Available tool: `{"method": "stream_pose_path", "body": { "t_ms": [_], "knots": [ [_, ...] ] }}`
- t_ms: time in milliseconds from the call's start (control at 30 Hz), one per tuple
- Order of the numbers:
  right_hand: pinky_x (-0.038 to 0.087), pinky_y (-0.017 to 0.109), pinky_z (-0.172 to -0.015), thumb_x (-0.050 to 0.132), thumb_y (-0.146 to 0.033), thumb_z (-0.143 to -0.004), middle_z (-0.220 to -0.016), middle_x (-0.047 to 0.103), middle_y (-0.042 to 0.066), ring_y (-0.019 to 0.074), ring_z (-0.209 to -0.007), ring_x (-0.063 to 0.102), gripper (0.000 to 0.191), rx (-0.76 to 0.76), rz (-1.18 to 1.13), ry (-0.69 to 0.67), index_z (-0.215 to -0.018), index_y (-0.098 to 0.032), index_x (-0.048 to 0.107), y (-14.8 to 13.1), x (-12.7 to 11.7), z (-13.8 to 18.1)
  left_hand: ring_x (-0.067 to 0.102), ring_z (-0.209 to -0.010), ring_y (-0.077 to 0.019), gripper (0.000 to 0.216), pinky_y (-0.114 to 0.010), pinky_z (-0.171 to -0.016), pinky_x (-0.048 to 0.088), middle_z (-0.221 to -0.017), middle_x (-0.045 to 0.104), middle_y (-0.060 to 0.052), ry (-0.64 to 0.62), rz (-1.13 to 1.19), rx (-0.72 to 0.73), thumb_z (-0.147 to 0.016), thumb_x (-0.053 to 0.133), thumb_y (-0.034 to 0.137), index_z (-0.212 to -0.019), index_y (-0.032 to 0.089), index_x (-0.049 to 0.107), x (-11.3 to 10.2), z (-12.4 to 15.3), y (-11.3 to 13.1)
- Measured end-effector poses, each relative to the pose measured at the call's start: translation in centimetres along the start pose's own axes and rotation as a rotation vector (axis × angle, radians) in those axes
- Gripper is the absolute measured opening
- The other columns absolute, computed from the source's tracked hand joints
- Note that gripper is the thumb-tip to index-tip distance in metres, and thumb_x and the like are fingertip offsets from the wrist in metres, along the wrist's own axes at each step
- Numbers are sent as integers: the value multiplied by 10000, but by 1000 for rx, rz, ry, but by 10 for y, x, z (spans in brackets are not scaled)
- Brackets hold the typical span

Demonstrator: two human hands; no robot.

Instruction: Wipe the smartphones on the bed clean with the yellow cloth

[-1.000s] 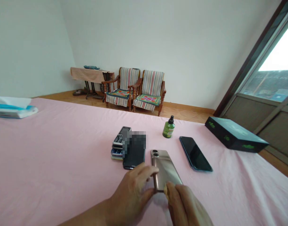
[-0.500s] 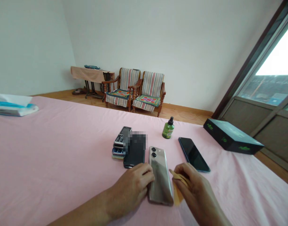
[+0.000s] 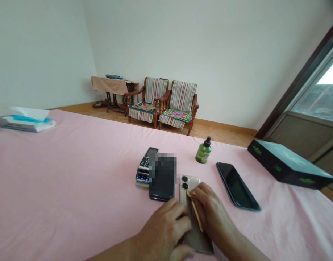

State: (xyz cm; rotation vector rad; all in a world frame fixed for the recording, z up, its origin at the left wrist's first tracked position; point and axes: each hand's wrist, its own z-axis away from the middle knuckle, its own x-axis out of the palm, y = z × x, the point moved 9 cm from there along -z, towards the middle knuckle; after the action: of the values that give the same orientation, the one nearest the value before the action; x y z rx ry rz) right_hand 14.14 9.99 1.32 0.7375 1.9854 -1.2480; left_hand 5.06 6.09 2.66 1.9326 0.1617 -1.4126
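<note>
A silvery-gold smartphone (image 3: 198, 242) lies back up on the pink cloth, its two round camera lenses at the far end. My left hand (image 3: 166, 229) grips its left side with bent fingers, thumb near the lower end. Pressed against the phone's back, a folded yellow cloth (image 3: 196, 213) is held in my right hand (image 3: 211, 212), just below the lenses. Part of the phone is hidden under both hands. Beside it on the left is a dark phone (image 3: 162, 186), partly blurred out. A black-screened smartphone (image 3: 238, 186) rests to the right of my right hand.
Keypad phones (image 3: 146, 159) are stacked behind the dark phone. Farther back stands a green spray bottle (image 3: 203, 152). A black box (image 3: 288, 163) sits at the right edge, a tissue pack (image 3: 27, 123) at far left. Two wooden armchairs (image 3: 177, 101) are beyond the pink-covered surface (image 3: 87, 174).
My right hand has brought the yellow cloth from beside the phone's right edge onto its back, near the lenses. My left hand still grips the phone's left side. The view has shifted slightly.
</note>
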Motion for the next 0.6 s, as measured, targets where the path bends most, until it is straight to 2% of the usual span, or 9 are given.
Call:
{"method": "stream_pose_path", "body": {
  "t_ms": [267, 400, 600],
  "knots": [
    [404, 268, -660, 453, -72, -901, -781, 522, 45, 179, -738, 521, 252, 28, 95, 97, -740, -174, 619, 24, -2, -41, 526, -964, -241, 341, -347, -845, 458, -1007, 601, -66, 44, 25, -12, -699, 847, 343, -886, 151, 636, 7, -1, -8],
    [405, 277, -696, 455, -54, -897, -806, 538, 57, 192, -790, 526, 238, 12, 125, 110, -784, -161, 635, 21, -3, -42, 526, -960, -242, 348, -352, -843, 453, -1023, 603, -66, 52, 59, -32, -687, 858, 324, -898, 161, 635, 7, 0, -9],
    [408, 269, -668, 437, -2, -862, -802, 529, 56, 181, -763, 517, 263, 24, 58, 18, -745, -158, 614, 10, -7, -29, 531, -947, -242, 323, -364, -847, 448, -1010, 606, -60, 82, 119, -41, -680, 861, 258, -890, 170, 631, 8, 1, -12]
  ]
}}
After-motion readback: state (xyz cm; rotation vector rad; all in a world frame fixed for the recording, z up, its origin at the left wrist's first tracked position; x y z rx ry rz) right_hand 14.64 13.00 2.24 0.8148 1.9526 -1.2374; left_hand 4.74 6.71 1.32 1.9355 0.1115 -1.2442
